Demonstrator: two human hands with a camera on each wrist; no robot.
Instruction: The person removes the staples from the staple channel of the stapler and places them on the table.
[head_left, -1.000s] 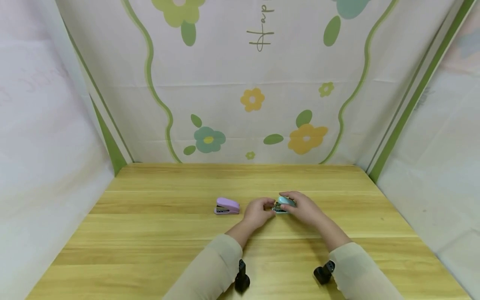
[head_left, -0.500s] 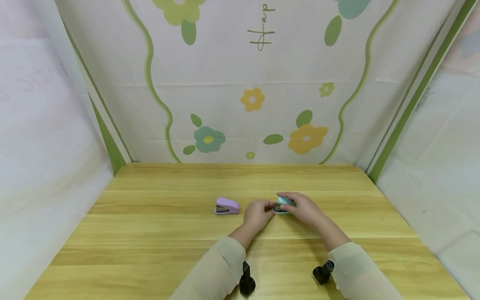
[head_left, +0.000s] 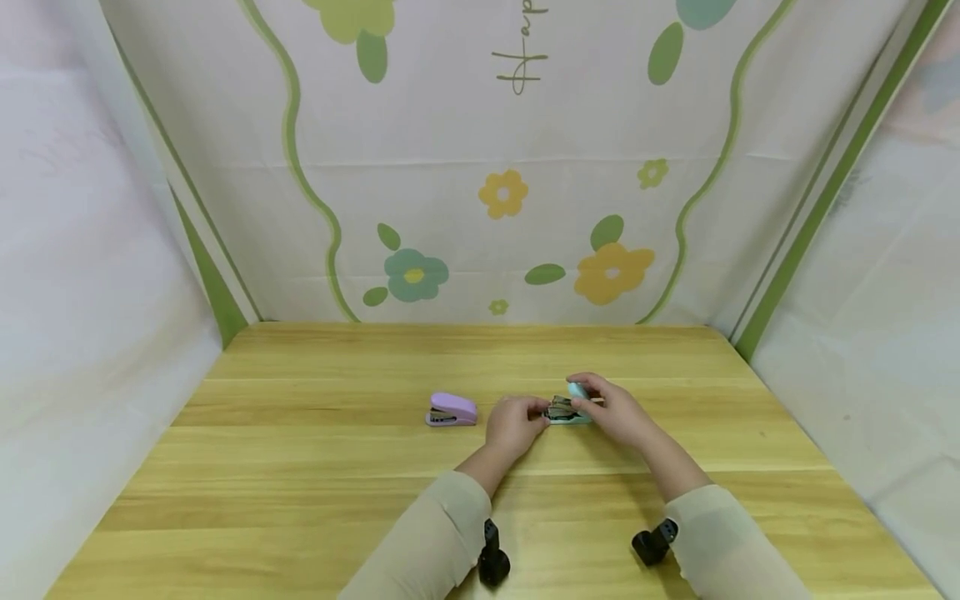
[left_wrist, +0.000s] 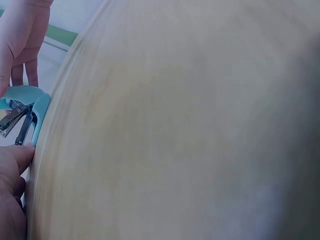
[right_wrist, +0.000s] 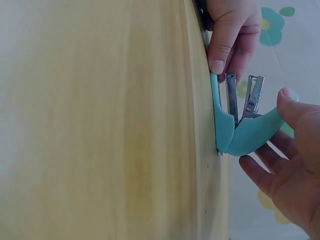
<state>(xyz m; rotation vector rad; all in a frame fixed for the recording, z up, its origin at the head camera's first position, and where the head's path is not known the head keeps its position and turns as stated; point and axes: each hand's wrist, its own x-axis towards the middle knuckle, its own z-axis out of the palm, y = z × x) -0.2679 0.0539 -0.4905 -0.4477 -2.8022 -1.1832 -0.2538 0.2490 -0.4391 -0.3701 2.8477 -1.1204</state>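
Observation:
A small teal stapler (head_left: 578, 419) stands on the wooden table with its top cover (right_wrist: 256, 132) swung up and back from the base (right_wrist: 223, 117). Its metal staple channel shows between them in the right wrist view. My left hand (head_left: 512, 429) pinches the front end of the base and keeps it at the table. With thumb and fingers, my right hand (head_left: 618, 414) holds the raised cover. A purple stapler (head_left: 453, 409) lies to the left of my left hand, untouched.
The wooden table (head_left: 300, 467) runs back to a white cloth wall (head_left: 435, 125) printed with flowers. Cloth sides rise at left and right. A black camera (head_left: 493, 562) hangs at the left sleeve and another black camera (head_left: 652, 543) at the right.
My right hand has moved slightly up and to the right, lifting the teal stapler's cover wide. The left hand has closed in on the base's front end. The purple stapler stays put.

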